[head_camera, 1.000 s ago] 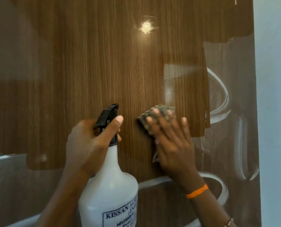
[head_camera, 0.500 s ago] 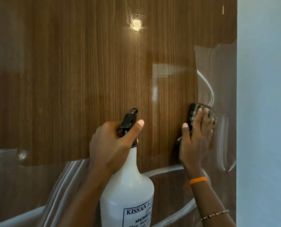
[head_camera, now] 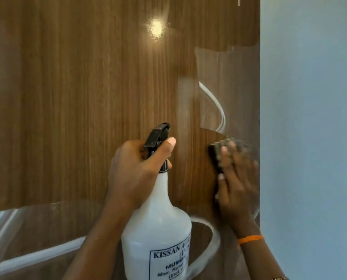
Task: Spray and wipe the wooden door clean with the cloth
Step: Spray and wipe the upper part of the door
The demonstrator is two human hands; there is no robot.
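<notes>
Spray bottle [head_camera: 156,235] upright at 6 o'clock, long axis vertical, nozzle toward 12 o'clock at wooden door [head_camera: 77,98]. Gripped at neck by left hand [head_camera: 136,168]. Right hand [head_camera: 237,182], fingers flat toward 12, pressing cloth [head_camera: 219,154] on door at 3 o'clock.

The right hand [head_camera: 236,178] is motion-blurred and covers most of the cloth [head_camera: 217,156]. The spray bottle [head_camera: 156,235] runs off the bottom edge, its label [head_camera: 171,263] partly unreadable. The left hand [head_camera: 136,170] hides the trigger.

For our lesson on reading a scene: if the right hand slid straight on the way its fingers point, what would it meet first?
The right hand presses the cloth flat on the wooden door, fingers pointing up. Going on, it would likely meet only more door; nothing else shows there.
</notes>
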